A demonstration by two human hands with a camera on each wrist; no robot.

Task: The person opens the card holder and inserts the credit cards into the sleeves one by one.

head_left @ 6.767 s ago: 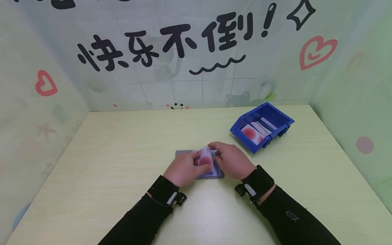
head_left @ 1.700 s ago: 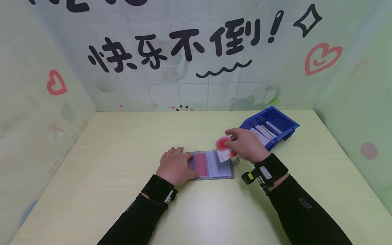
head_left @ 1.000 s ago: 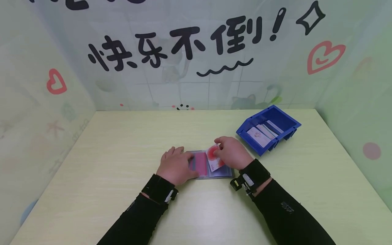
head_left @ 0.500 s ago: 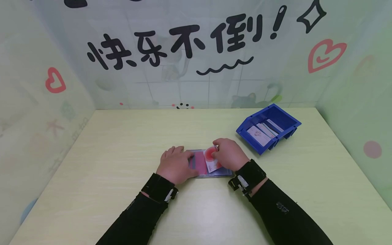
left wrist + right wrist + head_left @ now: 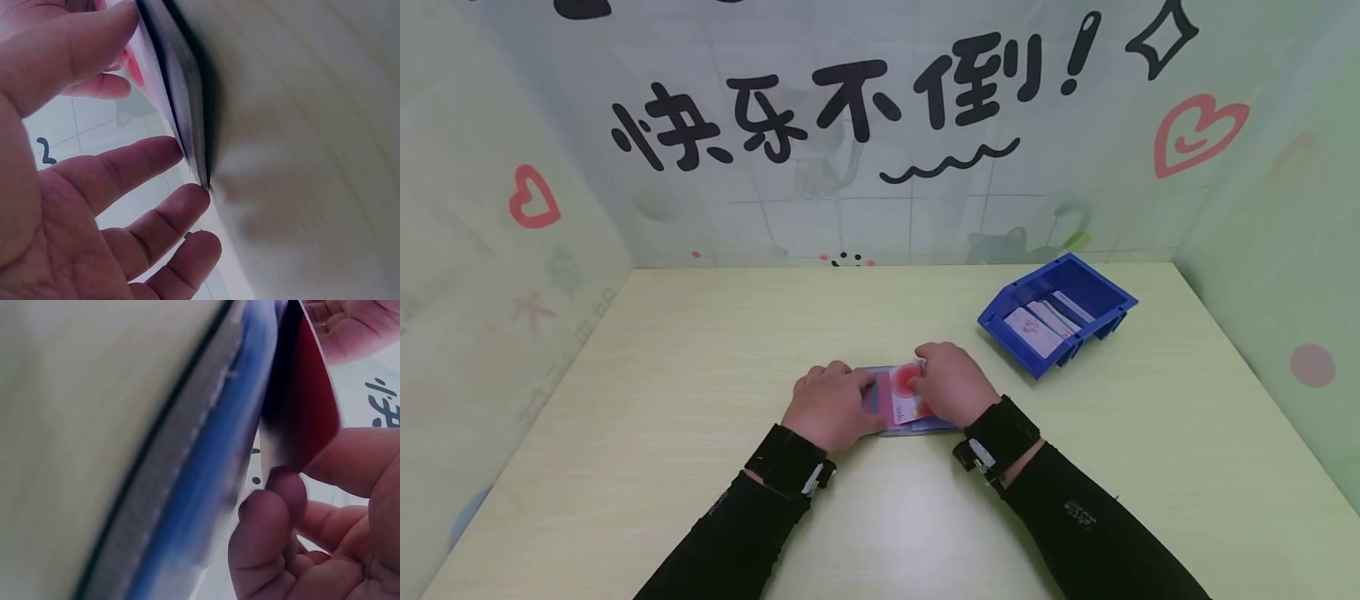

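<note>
on a pale table [image 5: 715,350], a person's left hand [image 5: 827,407], fingers spread wide, touches the left side of an opened card holder [image 5: 927,427], long axis left to right; the right hand [image 5: 953,383] pinches a red-and-white card [image 5: 902,402] by its right side above the pages, long axis pointing away, red disc farthest.

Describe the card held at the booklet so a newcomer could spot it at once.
On the pale table, find the booklet. The card is over it, pinched in the person's right grip. Unlike the front card in the blue bin, it shows a big red circle on white.
</note>
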